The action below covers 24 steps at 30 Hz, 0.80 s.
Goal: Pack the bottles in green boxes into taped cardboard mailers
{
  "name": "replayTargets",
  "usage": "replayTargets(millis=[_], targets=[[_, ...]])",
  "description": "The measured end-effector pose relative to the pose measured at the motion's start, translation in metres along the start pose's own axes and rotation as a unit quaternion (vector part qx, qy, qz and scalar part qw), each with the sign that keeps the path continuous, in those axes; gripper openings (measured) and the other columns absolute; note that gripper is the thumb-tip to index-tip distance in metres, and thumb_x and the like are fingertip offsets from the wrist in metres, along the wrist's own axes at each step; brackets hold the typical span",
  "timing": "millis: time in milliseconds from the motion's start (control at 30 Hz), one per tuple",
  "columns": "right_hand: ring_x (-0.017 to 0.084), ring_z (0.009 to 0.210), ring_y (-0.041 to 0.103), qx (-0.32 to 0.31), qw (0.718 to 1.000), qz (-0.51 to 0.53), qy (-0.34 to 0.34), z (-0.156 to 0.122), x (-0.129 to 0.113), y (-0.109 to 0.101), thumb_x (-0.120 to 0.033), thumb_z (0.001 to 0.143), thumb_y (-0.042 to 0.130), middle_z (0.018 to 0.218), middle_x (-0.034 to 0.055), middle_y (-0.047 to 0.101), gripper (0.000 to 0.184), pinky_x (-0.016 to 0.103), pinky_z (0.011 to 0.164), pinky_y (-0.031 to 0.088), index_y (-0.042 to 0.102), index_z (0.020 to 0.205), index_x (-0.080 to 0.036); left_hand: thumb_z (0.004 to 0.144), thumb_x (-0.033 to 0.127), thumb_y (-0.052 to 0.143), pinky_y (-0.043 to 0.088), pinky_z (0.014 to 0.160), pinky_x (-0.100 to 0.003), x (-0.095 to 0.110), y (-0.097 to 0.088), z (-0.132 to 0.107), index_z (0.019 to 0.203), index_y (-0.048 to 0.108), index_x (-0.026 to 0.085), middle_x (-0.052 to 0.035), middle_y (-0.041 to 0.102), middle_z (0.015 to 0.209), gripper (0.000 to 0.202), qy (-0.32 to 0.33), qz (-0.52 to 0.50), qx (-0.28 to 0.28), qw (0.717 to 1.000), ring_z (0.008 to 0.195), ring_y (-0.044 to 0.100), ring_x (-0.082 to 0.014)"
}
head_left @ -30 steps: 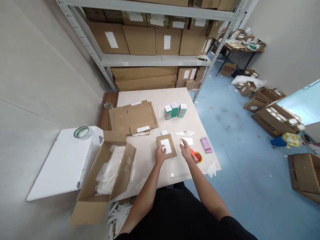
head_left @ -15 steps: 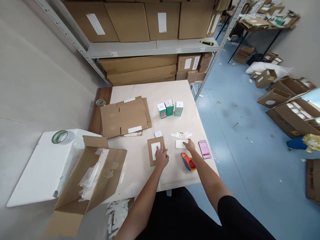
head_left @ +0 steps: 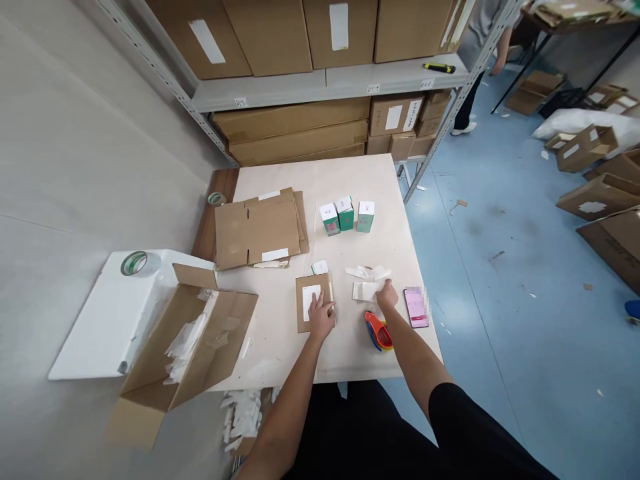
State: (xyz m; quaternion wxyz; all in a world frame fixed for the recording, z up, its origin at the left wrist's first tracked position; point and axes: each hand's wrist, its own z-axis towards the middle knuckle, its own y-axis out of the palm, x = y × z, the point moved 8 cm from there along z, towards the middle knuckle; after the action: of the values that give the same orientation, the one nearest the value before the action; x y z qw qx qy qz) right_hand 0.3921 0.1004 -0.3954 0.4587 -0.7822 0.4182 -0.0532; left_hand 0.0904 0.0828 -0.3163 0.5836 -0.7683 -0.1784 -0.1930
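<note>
My left hand (head_left: 321, 318) lies with spread fingers on a flat cardboard box (head_left: 303, 321) and its white label (head_left: 309, 304). Just behind that box is a small white-topped carton (head_left: 320, 267). To the right, my right hand (head_left: 387, 295) has its fingers closed at the right edge of a white paper slip (head_left: 367, 291); the fingertips are partly hidden. Crumpled white scraps (head_left: 369, 272) lie behind the slip. A red and blue tape dispenser (head_left: 379, 331) is just in front of my right hand, and a phone with a pink screen (head_left: 417, 307) is beside it.
Several green cartons (head_left: 345, 215) stand farther back on the table. Flattened cardboard (head_left: 270, 227) lies at the left, near an open box (head_left: 187, 340) and a tape roll (head_left: 134, 263). Metal shelving (head_left: 330, 87) borders the back. A person (head_left: 470, 73) stands beyond it.
My right hand has shifted slightly right along the paper slip, which now looks folded or parted. My left hand stays on the box. The view has turned, and a person has appeared behind the shelving.
</note>
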Motion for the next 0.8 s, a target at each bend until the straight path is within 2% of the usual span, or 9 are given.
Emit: replayTargets(millis=[100,200,300,367,433,533,600,700,800], targets=[[0.026,0.103,0.07,0.013,0.999,0.027,-0.026,-0.008,-0.003,-0.025,-0.024,0.096,0.056,0.113,0.0114,0.074,0.057,0.031,0.08,0.047,0.04,0.151,-0.022,0.094,0.019,0.053,0.039,0.121,-0.048,0.004,-0.011,0.005,0.121,0.075,0.023,-0.0078,0.055,0.154,0.035,-0.024,-0.046,0.043,0.998,0.151,0.039,-0.0297],[0.024,0.097,0.069,0.024,0.995,0.056,-0.079,-0.025,-0.014,-0.053,-0.028,0.097,0.056,0.108,0.0087,0.074,0.054,0.028,0.078,0.046,0.045,0.15,-0.025,0.095,0.018,0.051,0.043,0.118,-0.042,0.028,-0.018,0.014,0.128,0.071,0.023,-0.008,0.065,0.142,0.039,-0.008,-0.098,0.048,0.994,0.138,0.054,-0.0249],[0.023,0.086,0.067,0.033,0.986,0.076,-0.142,-0.047,-0.023,-0.08,-0.033,0.095,0.057,0.092,0.0053,0.072,0.032,0.028,0.073,0.044,0.064,0.125,-0.025,0.093,0.019,0.053,0.045,0.116,-0.04,0.068,-0.019,0.028,0.137,0.065,0.024,-0.0068,0.067,0.14,0.046,0.038,-0.142,0.002,0.989,0.133,0.059,-0.0233],[0.022,0.076,0.062,0.038,0.976,0.104,-0.186,-0.062,-0.028,-0.097,-0.037,0.092,0.058,0.079,0.0025,0.067,0.017,0.028,0.067,0.042,0.067,0.099,-0.025,0.092,0.02,0.056,0.045,0.115,-0.039,0.095,-0.019,0.039,0.145,0.06,0.024,-0.0074,0.063,0.146,0.052,0.065,-0.165,-0.037,0.983,0.134,0.058,-0.0238],[0.02,0.066,0.056,0.046,0.962,0.148,-0.223,-0.077,-0.03,-0.114,-0.041,0.09,0.058,0.07,0.0,0.061,0.019,0.028,0.062,0.039,0.062,0.082,-0.025,0.09,0.023,0.061,0.047,0.113,-0.039,0.117,-0.02,0.047,0.149,0.056,0.024,-0.008,0.058,0.151,0.059,0.08,-0.186,-0.071,0.977,0.135,0.058,-0.025],[0.018,0.062,0.05,0.038,0.937,0.219,-0.27,-0.096,-0.032,-0.134,-0.05,0.089,0.057,0.067,-0.0017,0.056,0.029,0.028,0.059,0.038,0.056,0.074,-0.024,0.086,0.025,0.067,0.05,0.108,-0.037,0.14,-0.026,0.056,0.146,0.06,0.026,-0.0079,0.059,0.151,0.06,0.1,-0.222,-0.102,0.965,0.132,0.06,-0.0256],[0.018,0.065,0.053,0.008,0.916,0.272,-0.294,-0.104,-0.034,-0.143,-0.055,0.087,0.057,0.07,-0.0011,0.06,0.033,0.028,0.061,0.042,0.059,0.077,-0.023,0.083,0.024,0.069,0.05,0.106,-0.036,0.148,-0.034,0.059,0.139,0.066,0.026,-0.0084,0.064,0.145,0.056,0.116,-0.245,-0.118,0.955,0.129,0.062,-0.0255],[0.022,0.077,0.063,-0.047,0.889,0.341,-0.302,-0.111,-0.034,-0.149,-0.057,0.086,0.058,0.083,0.0028,0.07,0.039,0.031,0.068,0.05,0.068,0.096,-0.021,0.081,0.03,0.073,0.05,0.105,-0.038,0.151,-0.045,0.058,0.124,0.076,0.021,-0.0104,0.072,0.131,0.044,0.12,-0.274,-0.153,0.942,0.121,0.065,-0.0268],[0.027,0.096,0.069,-0.074,0.888,0.345,-0.294,-0.111,-0.033,-0.146,-0.056,0.089,0.054,0.103,0.0081,0.075,0.051,0.036,0.08,0.056,0.066,0.123,-0.019,0.08,0.035,0.074,0.053,0.101,-0.04,0.151,-0.051,0.053,0.111,0.08,0.017,-0.0111,0.078,0.114,0.036,0.129,-0.308,-0.198,0.921,0.11,0.07,-0.0272]])
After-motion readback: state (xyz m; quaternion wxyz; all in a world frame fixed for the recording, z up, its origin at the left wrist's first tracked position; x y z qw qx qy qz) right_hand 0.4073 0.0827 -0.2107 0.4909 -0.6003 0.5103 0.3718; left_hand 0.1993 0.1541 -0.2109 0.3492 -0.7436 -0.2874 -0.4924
